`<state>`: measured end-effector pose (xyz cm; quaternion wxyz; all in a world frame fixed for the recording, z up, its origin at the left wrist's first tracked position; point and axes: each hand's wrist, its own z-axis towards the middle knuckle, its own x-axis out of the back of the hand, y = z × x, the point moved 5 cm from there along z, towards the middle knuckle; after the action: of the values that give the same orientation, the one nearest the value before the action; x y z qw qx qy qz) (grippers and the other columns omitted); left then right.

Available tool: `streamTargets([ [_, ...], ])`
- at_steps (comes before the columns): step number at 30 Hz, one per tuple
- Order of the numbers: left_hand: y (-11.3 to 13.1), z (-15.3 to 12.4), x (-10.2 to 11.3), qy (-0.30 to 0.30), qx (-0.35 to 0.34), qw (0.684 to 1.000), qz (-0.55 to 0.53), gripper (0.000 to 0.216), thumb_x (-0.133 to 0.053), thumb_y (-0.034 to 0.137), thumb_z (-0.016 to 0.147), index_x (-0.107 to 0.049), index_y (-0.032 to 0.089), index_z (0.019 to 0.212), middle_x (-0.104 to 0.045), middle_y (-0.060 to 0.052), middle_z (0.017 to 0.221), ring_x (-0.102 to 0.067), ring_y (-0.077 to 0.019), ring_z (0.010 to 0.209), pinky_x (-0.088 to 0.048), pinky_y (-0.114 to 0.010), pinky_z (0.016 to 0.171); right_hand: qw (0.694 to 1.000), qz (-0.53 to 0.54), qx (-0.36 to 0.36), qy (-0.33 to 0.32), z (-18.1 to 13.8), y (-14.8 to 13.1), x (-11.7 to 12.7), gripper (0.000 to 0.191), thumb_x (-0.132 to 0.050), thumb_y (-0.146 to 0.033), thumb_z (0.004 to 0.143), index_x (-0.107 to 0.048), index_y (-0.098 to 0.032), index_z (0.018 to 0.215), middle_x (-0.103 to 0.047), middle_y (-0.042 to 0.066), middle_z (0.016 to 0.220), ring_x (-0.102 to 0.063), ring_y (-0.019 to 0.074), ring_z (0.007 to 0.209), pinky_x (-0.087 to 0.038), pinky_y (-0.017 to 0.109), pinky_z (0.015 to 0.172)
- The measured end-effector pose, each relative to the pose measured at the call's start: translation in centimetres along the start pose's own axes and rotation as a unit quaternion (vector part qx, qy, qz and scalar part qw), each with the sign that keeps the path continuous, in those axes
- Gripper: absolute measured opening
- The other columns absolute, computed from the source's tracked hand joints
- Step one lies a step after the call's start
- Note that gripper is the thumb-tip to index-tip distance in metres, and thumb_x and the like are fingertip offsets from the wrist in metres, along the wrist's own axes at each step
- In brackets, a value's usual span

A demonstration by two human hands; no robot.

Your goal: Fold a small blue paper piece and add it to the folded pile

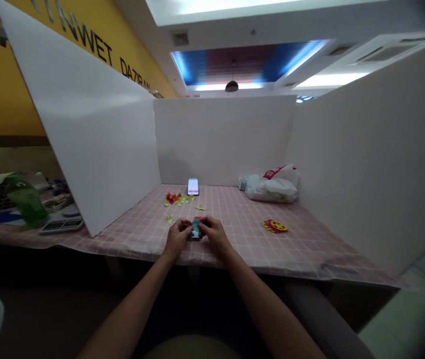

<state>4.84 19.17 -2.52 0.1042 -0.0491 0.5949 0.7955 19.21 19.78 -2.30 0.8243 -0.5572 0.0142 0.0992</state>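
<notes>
Between my two hands is a small piece of light blue folded paper (196, 227), held just above the near part of the table. My left hand (178, 236) pinches its left side, and my right hand (214, 234) grips the right side. Partly hidden behind the fingers lies something red (198, 218), perhaps paper. Just beyond my left hand sits a yellow-green folded paper piece (169, 219). Another yellow-green piece (201, 207) lies farther back.
Several red and orange folded papers (174, 197) lie near a propped phone (193, 186). Red and yellow cut-out shapes (275, 226) rest at right, with a white plastic bag (273, 189) behind. White panels (225, 142) enclose the checked tablecloth (234, 204). A green bottle (27, 202) stands outside, left.
</notes>
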Motion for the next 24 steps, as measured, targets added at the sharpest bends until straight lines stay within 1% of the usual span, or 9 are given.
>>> streamTargets([
  [3, 0.10, -0.06, -0.05, 0.001, 0.004, 1.000, -0.001, 0.049, -0.084, 0.045, 0.060, -0.059, 0.017, 0.091, -0.064, 0.001, 0.075, -0.064, -0.0152, 0.063, -0.055, -0.029, 0.062, 1.000, -0.003, 0.001, 0.003, 0.01, -0.01, 0.01, 0.017, -0.070, -0.033, 0.072, -0.067, -0.018, 0.079, -0.064, 0.000, 0.069, -0.057, 0.0129, 0.056, -0.046, 0.026, 0.055],
  [7, 0.19, -0.14, -0.04, 0.005, 0.007, 1.000, 0.006, 0.043, -0.085, 0.044, 0.058, -0.060, 0.016, 0.079, -0.064, 0.000, 0.072, -0.064, -0.0154, 0.063, -0.054, -0.028, 0.060, 1.000, -0.002, -0.004, 0.005, 0.00, -0.11, -0.15, 0.018, -0.071, -0.035, 0.072, -0.066, -0.018, 0.078, -0.063, -0.001, 0.067, -0.056, 0.0129, 0.055, -0.047, 0.026, 0.056],
  [9, 0.10, -0.07, 0.11, 0.011, 0.006, 1.000, 0.008, 0.041, -0.084, 0.045, 0.060, -0.060, 0.016, 0.076, -0.063, 0.001, 0.069, -0.063, -0.0147, 0.061, -0.054, -0.027, 0.060, 1.000, -0.001, -0.007, 0.005, -0.02, -0.15, -0.22, 0.019, -0.071, -0.035, 0.072, -0.066, -0.018, 0.078, -0.063, -0.001, 0.067, -0.056, 0.0126, 0.055, -0.047, 0.026, 0.056],
  [14, -0.44, 0.28, 0.38, 0.011, 0.009, 1.000, 0.003, 0.041, -0.083, 0.046, 0.063, -0.061, 0.015, 0.078, -0.065, -0.001, 0.067, -0.064, -0.0151, 0.059, -0.054, -0.028, 0.060, 1.000, 0.008, -0.018, 0.006, -0.10, -0.07, -0.25, 0.022, -0.072, -0.038, 0.073, -0.064, -0.018, 0.073, -0.061, -0.001, 0.062, -0.055, 0.0121, 0.052, -0.046, 0.025, 0.052],
  [16, -0.47, 0.31, 0.36, 0.010, 0.007, 1.000, -0.004, 0.041, -0.082, 0.045, 0.063, -0.061, 0.015, 0.083, -0.066, 0.000, 0.069, -0.064, -0.0151, 0.060, -0.055, -0.028, 0.060, 1.000, 0.015, -0.021, 0.007, -0.11, 0.03, -0.23, 0.023, -0.071, -0.039, 0.074, -0.064, -0.017, 0.073, -0.061, -0.002, 0.062, -0.054, 0.0115, 0.051, -0.045, 0.024, 0.051],
  [19, -0.27, 0.19, 0.23, 0.008, 0.004, 1.000, -0.015, 0.043, -0.082, 0.041, 0.063, -0.061, 0.016, 0.091, -0.066, 0.000, 0.072, -0.064, -0.0143, 0.060, -0.055, -0.028, 0.060, 0.999, 0.028, -0.024, 0.009, -0.09, 0.22, -0.23, 0.022, -0.071, -0.038, 0.074, -0.064, -0.017, 0.077, -0.061, -0.002, 0.064, -0.054, 0.0111, 0.051, -0.046, 0.024, 0.050],
  [24, -0.13, 0.14, 0.18, 0.015, 0.005, 1.000, -0.023, 0.041, -0.082, 0.040, 0.062, -0.061, 0.015, 0.087, -0.066, 0.000, 0.072, -0.062, -0.0127, 0.057, -0.054, -0.026, 0.058, 0.999, 0.046, -0.019, 0.006, 0.07, 0.45, -0.22, 0.025, -0.071, -0.036, 0.073, -0.065, -0.017, 0.090, -0.063, -0.002, 0.068, -0.055, 0.0103, 0.050, -0.045, 0.024, 0.049],
])
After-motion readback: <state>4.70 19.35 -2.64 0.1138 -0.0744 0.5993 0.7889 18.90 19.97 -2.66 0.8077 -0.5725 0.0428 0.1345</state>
